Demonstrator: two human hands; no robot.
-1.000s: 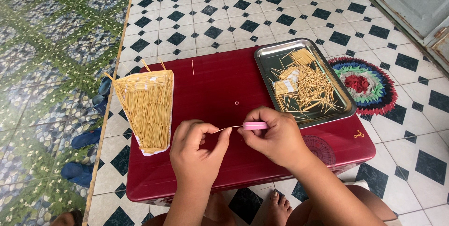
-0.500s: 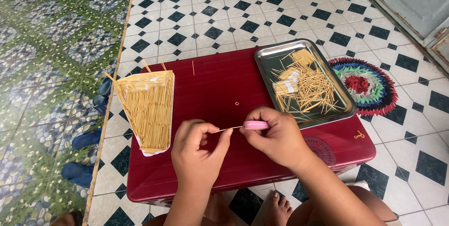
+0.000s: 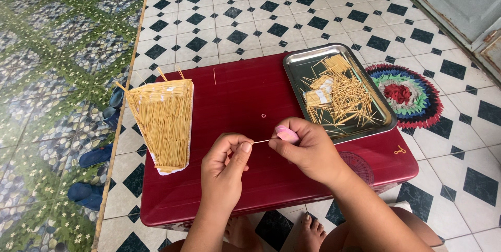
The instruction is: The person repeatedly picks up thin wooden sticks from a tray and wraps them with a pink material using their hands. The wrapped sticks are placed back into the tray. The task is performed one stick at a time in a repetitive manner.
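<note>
We pinch a thin pale stick (image 3: 261, 141) over the near middle of the glossy red table (image 3: 235, 100): left hand (image 3: 224, 166) closed on its left end, right hand (image 3: 308, 150) gripping its right end with a small pink piece (image 3: 287, 134). Steady, light pressure suits so slender a stick. Left lies a fan-shaped stick bundle (image 3: 164, 121); far right, a shiny steel tray (image 3: 297, 67).

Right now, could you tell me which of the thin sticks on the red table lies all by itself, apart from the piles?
It is the single stick lying near the red table's far edge, between the fan-shaped stick panel and the metal tray; the others are bundled, heaped or held.
</note>
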